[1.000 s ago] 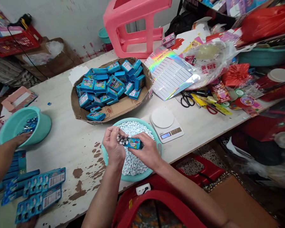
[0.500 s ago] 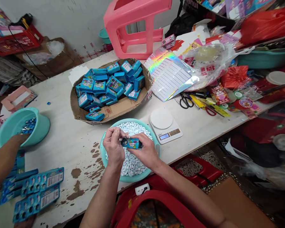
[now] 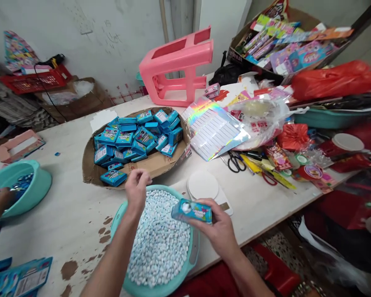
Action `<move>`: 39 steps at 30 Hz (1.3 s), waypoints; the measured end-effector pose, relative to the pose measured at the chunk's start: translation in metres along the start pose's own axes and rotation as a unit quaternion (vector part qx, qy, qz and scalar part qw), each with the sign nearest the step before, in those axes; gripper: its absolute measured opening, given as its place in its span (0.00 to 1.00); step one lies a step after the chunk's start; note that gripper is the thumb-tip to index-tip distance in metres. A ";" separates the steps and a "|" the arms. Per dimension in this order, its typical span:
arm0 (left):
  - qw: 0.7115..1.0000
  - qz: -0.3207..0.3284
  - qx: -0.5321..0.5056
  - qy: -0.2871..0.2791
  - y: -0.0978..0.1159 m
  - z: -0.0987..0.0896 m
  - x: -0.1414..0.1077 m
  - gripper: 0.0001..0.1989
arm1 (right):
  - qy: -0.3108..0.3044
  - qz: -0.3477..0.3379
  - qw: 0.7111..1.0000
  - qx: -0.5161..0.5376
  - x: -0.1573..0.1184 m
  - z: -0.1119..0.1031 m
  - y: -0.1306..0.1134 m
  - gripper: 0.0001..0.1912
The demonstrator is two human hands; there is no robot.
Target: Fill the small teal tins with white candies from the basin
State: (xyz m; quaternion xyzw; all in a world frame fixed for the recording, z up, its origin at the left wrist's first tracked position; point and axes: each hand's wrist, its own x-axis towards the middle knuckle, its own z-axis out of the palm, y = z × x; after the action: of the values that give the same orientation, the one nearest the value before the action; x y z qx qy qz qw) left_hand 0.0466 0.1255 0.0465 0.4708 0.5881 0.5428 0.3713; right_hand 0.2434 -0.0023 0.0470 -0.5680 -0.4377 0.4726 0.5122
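My right hand (image 3: 221,225) grips a small blue candy box (image 3: 193,211) by its right end, above the right side of a turquoise basin (image 3: 195,243). A round opening with something whitish in it shows near the box's left end. Small white and pale blue candies (image 3: 157,243) fill the basin. My left hand (image 3: 137,187) is raised over the basin's far rim, apart from the box, its fingers curled closed; whatever they hold, if anything, is hidden. Just beyond it, a cut-down cardboard carton (image 3: 151,167) carries a pile of similar blue boxes (image 3: 136,138).
A white kitchen scale (image 3: 203,185) stands right of the basin, partly behind my right hand. Scissors (image 3: 235,162) and holographic sheets (image 3: 213,132) lie farther right. At left, another person's hand (image 3: 0,200) reaches into a turquoise tub (image 3: 41,185); flat blue packs (image 3: 24,276) lie nearer.
My left hand has left the box and moved up and left toward the carton. My right hand has shifted right with the box. The camera view has tilted upward.
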 end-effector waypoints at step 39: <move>0.847 0.065 0.477 -0.223 -0.104 -0.076 -0.087 0.23 | -0.167 0.243 0.940 0.172 -0.109 0.042 0.023 0.22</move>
State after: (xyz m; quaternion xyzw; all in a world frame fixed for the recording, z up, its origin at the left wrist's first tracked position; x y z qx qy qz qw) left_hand -0.0170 0.0234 -0.0520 0.7357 0.6438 0.0982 0.1859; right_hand 0.1840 -0.1042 0.0323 -0.4733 -0.2773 0.7388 0.3916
